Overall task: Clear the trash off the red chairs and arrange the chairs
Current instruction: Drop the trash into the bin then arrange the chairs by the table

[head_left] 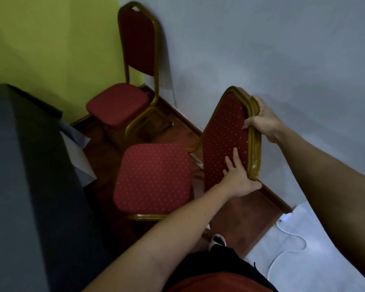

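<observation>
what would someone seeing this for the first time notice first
Both hands gripping the gold-framed backrest of the dotted red chair in the middle: the right hand on its upper edge, the left hand lower down. Behind it, a plain red chair stands in the corner where the green and grey walls meet.

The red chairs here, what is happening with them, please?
A person grips the backrest of the dotted red chair with both hands: the right hand is closed on the upper edge of the gold frame, and the left hand holds its lower edge. A plain red chair stands in the corner. Both seats look free of trash. A white cable lies on the floor by the wall.
</observation>
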